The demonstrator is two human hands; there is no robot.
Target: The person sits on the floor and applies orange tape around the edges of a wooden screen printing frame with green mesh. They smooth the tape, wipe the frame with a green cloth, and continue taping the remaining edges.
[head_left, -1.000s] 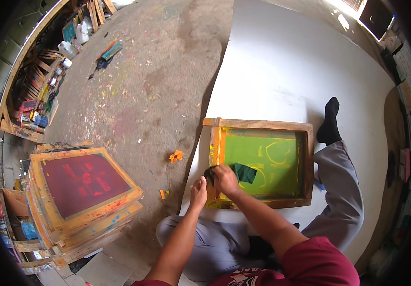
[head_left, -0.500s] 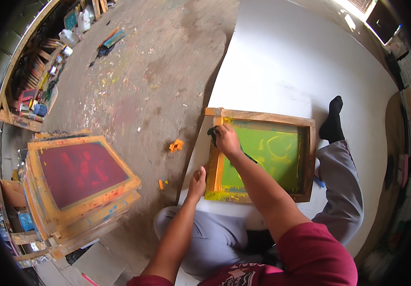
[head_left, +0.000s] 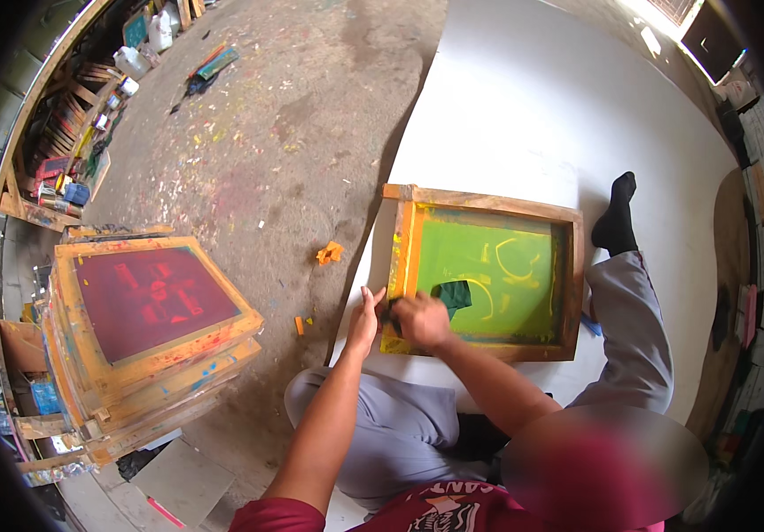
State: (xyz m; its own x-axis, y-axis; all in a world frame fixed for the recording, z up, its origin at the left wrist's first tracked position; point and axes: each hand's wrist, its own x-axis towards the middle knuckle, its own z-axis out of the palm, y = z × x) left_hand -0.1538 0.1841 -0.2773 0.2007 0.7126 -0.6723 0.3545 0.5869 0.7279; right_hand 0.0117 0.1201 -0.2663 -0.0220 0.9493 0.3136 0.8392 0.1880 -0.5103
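A wooden screen-printing frame [head_left: 491, 197] with green mesh [head_left: 524, 306] and yellow outlines lies on a white sheet before me. My right hand [head_left: 424, 320] is closed around a dark green cloth [head_left: 455, 295] at the near end of the frame's left bar. Part of the cloth hangs out over the mesh, and a dark bit shows at the knuckles' left. My left hand [head_left: 364, 323] is upright beside the frame's left edge, fingers stretched and holding nothing; whether it touches the wood I cannot tell.
A stack of frames, a dark red mesh [head_left: 156, 297] on top, stands to the left. Crumpled orange tape [head_left: 329, 254] lies on the paint-spattered floor [head_left: 284, 151]. A shelf with pots and jugs [head_left: 131, 62] is far left. My socked foot [head_left: 615, 217] rests right of the frame.
My right hand has moved with the cloth from the far end of the frame's left bar to its near end. The left hand stays by the frame, and the whole view has shifted slightly.
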